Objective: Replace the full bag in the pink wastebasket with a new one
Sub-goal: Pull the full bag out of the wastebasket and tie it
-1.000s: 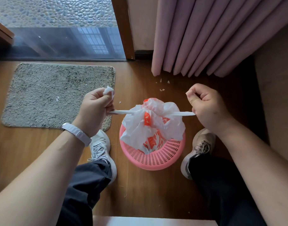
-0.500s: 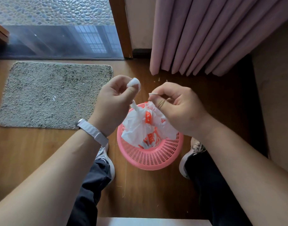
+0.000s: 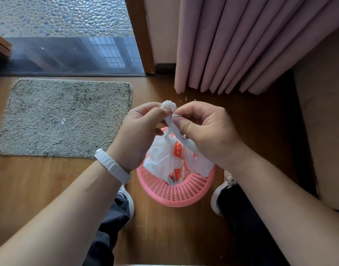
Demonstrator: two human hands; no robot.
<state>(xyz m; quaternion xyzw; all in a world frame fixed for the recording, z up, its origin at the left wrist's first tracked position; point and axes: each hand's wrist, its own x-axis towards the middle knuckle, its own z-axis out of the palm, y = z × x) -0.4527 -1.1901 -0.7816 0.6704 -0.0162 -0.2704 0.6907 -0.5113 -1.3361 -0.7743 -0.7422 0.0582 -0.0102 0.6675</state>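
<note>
A pink perforated wastebasket (image 3: pixel 176 192) stands on the wooden floor between my two shoes. Inside it sits a full white plastic bag (image 3: pixel 164 162) with orange print, bulging above the rim. Two twisted white handle strips rise from the bag's top. My left hand (image 3: pixel 139 131) pinches one strip, whose crumpled end (image 3: pixel 169 106) sticks up above my fingers. My right hand (image 3: pixel 205 131) pinches the other strip just beside it. Both hands meet directly above the basket, fingers closed on the strips.
A grey mat (image 3: pixel 64 118) lies on the floor to the left. Pink curtains (image 3: pixel 241 45) hang behind the basket, with small scraps on the floor below them. A glass door (image 3: pixel 68 54) is at the back left. A beige surface (image 3: pixel 326 131) stands on the right.
A second ago my hands were apart, pulling the two strips taut sideways. They have since come together above the basket, and the strips now cross between my fingers.
</note>
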